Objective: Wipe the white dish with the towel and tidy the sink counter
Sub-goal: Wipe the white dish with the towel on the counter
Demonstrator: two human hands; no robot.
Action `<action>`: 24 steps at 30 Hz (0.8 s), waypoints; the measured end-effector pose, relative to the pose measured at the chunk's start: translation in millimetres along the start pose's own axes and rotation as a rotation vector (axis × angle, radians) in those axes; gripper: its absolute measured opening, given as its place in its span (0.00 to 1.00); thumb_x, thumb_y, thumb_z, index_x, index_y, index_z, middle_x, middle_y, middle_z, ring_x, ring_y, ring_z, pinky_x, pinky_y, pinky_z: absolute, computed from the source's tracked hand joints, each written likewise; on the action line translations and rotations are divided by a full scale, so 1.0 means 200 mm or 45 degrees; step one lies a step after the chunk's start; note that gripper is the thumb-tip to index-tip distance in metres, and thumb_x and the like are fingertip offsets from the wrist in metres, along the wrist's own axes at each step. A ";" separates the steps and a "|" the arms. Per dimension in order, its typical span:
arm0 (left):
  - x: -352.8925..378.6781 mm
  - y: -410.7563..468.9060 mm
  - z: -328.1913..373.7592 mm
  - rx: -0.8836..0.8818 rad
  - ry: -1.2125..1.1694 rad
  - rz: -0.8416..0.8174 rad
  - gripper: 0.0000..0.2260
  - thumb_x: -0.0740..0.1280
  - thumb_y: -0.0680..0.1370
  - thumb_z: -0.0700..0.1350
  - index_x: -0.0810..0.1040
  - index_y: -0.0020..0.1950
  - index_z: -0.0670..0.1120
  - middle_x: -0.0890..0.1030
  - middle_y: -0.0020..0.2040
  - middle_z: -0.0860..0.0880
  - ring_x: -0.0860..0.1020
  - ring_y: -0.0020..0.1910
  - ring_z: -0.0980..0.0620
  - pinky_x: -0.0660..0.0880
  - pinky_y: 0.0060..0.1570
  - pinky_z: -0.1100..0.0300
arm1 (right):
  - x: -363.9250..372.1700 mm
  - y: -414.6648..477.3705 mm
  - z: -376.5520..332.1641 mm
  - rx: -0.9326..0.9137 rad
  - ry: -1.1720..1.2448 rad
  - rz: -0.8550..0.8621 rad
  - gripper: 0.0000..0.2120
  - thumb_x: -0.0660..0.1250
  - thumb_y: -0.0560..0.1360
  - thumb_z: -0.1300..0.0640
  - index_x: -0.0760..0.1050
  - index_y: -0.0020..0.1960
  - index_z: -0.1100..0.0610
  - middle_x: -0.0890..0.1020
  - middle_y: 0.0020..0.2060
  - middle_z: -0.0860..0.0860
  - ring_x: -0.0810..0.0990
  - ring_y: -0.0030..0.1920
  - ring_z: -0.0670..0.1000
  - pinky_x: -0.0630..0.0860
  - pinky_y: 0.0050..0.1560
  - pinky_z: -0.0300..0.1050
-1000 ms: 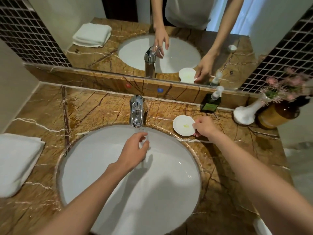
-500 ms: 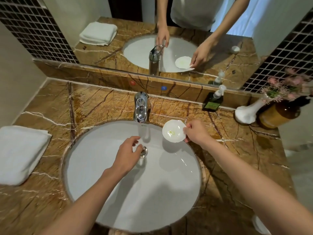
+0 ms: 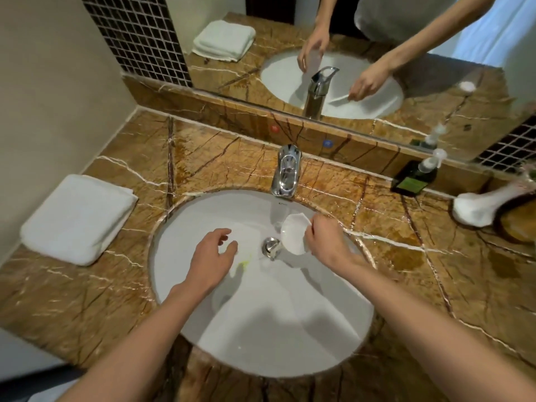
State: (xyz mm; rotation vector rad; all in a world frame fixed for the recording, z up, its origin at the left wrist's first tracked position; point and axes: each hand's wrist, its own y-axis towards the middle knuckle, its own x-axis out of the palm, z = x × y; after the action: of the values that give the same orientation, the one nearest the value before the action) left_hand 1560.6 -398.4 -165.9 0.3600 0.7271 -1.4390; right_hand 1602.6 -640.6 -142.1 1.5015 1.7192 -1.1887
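My right hand [image 3: 324, 242] grips the small white dish [image 3: 294, 233] by its rim and holds it tilted over the white sink basin [image 3: 203, 207], just right of the drain plug [image 3: 271, 246]. A yellow-green smear [image 3: 245, 264] lies on the basin floor left of the drain. My left hand [image 3: 213, 261] hovers over the basin beside that smear, fingers apart and holding nothing. The folded white towel [image 3: 77, 219] lies on the brown marble counter [image 3: 220, 166] at the far left, away from both hands.
A chrome tap [image 3: 285, 172] stands behind the basin. At the back right are a dark soap pump bottle [image 3: 414, 178], a white vase [image 3: 478, 210] and a brown jar [image 3: 519, 221]. A mirror runs along the back. A wall bounds the left side.
My right hand lifted the dish off the counter beside the tap, carried it over the basin and tilted it. The green residue now lies in the basin. My left hand moved left of the drain.
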 end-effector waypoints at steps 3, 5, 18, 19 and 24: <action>-0.03 -0.02 -0.02 -0.014 -0.001 0.023 0.15 0.65 0.76 0.46 0.74 0.62 0.46 0.78 0.57 0.47 0.75 0.53 0.52 0.69 0.52 0.57 | 0.02 -0.02 -0.04 -0.117 -0.132 0.032 0.06 0.57 0.75 0.70 0.72 0.45 0.66 0.80 0.42 0.64 0.78 0.40 0.62 0.64 0.35 0.48; -0.04 -0.03 -0.04 -0.029 -0.008 0.031 0.15 0.65 0.76 0.46 0.74 0.62 0.46 0.78 0.57 0.47 0.75 0.54 0.51 0.69 0.53 0.57 | 0.01 -0.04 -0.06 -0.190 -0.199 0.013 0.05 0.57 0.74 0.70 0.71 0.46 0.65 0.79 0.43 0.64 0.78 0.41 0.63 0.64 0.36 0.49; -0.18 -0.07 -0.11 -0.051 0.022 0.106 0.16 0.65 0.76 0.48 0.73 0.63 0.48 0.78 0.57 0.49 0.74 0.53 0.54 0.70 0.51 0.58 | 0.17 -0.10 -0.26 0.382 0.795 -0.015 0.07 0.59 0.75 0.64 0.71 0.39 0.59 0.80 0.23 0.55 0.83 0.30 0.52 0.81 0.44 0.52; -0.21 -0.07 -0.11 -0.049 0.026 0.123 0.16 0.65 0.76 0.48 0.73 0.63 0.48 0.78 0.57 0.49 0.74 0.53 0.54 0.70 0.51 0.58 | 0.19 -0.10 -0.31 0.405 0.851 -0.045 0.06 0.59 0.75 0.64 0.73 0.42 0.60 0.80 0.21 0.53 0.82 0.29 0.51 0.81 0.46 0.53; -0.46 -0.05 -0.18 -0.075 0.032 0.219 0.16 0.66 0.76 0.47 0.74 0.63 0.47 0.78 0.55 0.50 0.75 0.52 0.53 0.70 0.51 0.58 | 0.32 -0.05 -0.57 0.408 0.973 -0.166 0.07 0.59 0.76 0.61 0.75 0.49 0.62 0.80 0.20 0.52 0.84 0.34 0.54 0.80 0.48 0.51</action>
State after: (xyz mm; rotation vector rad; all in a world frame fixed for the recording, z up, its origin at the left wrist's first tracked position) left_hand 1545.9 -307.0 -131.9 0.3857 0.7394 -1.2507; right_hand 1595.8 -509.3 -142.8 2.2762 2.1987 -1.0555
